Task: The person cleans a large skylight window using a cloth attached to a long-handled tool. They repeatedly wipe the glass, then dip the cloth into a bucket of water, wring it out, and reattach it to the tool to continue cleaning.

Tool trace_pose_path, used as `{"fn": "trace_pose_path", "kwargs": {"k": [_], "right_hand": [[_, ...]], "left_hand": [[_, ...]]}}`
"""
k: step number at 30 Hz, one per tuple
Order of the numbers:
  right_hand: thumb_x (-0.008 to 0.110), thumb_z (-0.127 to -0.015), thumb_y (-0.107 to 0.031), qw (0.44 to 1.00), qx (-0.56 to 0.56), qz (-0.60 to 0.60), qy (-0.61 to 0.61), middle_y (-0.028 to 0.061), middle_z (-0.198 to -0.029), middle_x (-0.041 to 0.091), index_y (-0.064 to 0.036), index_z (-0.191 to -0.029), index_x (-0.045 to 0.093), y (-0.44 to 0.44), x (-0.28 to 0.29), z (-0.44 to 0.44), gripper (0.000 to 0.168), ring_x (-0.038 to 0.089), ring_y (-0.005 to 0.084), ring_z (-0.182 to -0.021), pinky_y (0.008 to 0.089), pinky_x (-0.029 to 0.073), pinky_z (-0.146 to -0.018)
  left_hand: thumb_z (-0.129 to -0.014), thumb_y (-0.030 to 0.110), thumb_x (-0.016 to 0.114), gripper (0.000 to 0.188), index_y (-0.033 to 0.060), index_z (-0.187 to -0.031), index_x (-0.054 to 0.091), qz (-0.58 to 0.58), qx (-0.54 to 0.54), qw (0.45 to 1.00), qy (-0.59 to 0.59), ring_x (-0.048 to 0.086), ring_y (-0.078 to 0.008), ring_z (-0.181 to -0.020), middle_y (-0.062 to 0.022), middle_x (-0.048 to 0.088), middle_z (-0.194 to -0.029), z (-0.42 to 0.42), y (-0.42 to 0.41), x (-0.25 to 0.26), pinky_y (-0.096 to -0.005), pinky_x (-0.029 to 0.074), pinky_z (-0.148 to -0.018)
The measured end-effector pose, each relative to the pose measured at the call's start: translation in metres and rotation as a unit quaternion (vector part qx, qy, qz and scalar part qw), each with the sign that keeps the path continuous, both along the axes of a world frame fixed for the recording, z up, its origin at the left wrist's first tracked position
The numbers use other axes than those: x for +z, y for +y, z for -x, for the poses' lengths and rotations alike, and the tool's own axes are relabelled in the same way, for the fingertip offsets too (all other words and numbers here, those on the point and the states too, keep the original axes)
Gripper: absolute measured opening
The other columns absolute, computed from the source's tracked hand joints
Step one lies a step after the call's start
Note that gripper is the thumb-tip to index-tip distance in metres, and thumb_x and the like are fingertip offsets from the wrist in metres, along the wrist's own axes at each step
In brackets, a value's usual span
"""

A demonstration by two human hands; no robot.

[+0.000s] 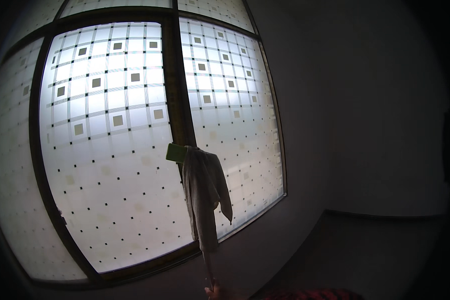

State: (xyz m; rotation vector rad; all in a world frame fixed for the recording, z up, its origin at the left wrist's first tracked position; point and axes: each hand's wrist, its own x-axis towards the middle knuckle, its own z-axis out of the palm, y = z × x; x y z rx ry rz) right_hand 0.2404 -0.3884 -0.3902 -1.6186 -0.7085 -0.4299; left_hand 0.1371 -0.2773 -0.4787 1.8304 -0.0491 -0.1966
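Observation:
At the bottom edge my right hand (214,292) grips a thin pole (207,266), and only part of the hand shows. The pole rises towards the window. A grey cloth (200,187) hangs in folds over its upper end and hides the top of the pole. From the cloth's upper left sticks out a flat green end piece (176,153), in front of the dark upright frame bar (176,82) between two panes. Whether cloth or green piece touches the frame or glass, I cannot tell. My left hand is out of view.
Patterned frosted panes with small squares fill the left pane (108,168) and the right pane (243,150). A latch (62,217) sits on the left frame. Dark wall (378,112) and floor (352,251) lie to the right. A red and black sleeve (315,294) shows below.

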Motion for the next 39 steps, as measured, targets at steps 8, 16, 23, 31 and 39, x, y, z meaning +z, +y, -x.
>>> {"fn": "trace_pose_path", "kwargs": {"k": [8,16,23,31,39], "right_hand": [[0.055,-0.080,-0.007,0.936,0.123,-0.107,0.313,0.0044,-0.060,0.056,-0.005,-0.077,0.049,-0.022,0.036,0.146,0.007,0.059,0.0157,-0.057,0.0286,0.048,-0.051],[0.060,-0.088,-0.014,0.865,0.272,-0.013,0.422,0.0011,-0.082,0.058,-0.005,-0.096,0.054,-0.099,0.096,0.120,0.014,0.058,0.0099,-0.080,0.0264,0.047,-0.073],[0.064,-0.081,-0.021,0.988,0.088,0.125,0.012,0.0003,-0.065,0.056,-0.005,-0.094,0.056,-0.181,-0.041,0.082,0.023,0.052,0.0082,-0.059,0.0248,0.041,-0.053],[0.070,-0.075,-0.015,0.764,0.256,0.174,0.566,-0.0036,-0.051,0.045,-0.008,-0.070,0.055,-0.189,0.026,0.149,0.017,0.042,0.0071,-0.041,0.0238,0.029,-0.039],[0.071,-0.074,-0.021,0.715,0.288,0.327,0.546,-0.0028,-0.048,0.047,-0.008,-0.053,0.053,-0.169,-0.022,0.166,0.031,0.042,0.0060,-0.041,0.0248,0.029,-0.038]], "left_hand": [[-0.089,0.021,0.052,0.047,0.0071,-0.132,0.038,-0.126,-0.066,0.983,0.116,0.050,-0.0211,-0.111,-0.0157,0.047,-0.126,0.020,0.009,-0.050,-0.0311,0.042,-0.086],[-0.085,0.016,0.059,0.048,0.0057,-0.128,0.040,-0.099,-0.097,0.977,0.162,0.057,-0.0226,-0.102,-0.0151,0.052,-0.119,0.070,-0.040,-0.075,-0.0329,0.049,-0.078],[-0.092,0.031,0.052,0.048,0.0096,-0.132,0.037,0.481,0.031,0.875,0.053,0.051,-0.0193,-0.112,-0.0094,0.050,-0.125,0.045,-0.078,0.128,-0.0324,0.044,-0.092],[-0.087,0.046,0.054,0.052,0.0118,-0.125,0.044,0.684,0.161,0.696,-0.145,0.047,-0.0283,-0.115,-0.0104,0.050,-0.123,0.096,-0.011,0.186,-0.0470,0.037,-0.099],[-0.088,0.034,0.059,0.039,0.0083,-0.117,0.052,0.618,0.430,0.623,-0.214,0.045,-0.0251,-0.115,-0.0084,0.053,-0.119,0.209,0.108,0.144,-0.0443,0.037,-0.099]]}}
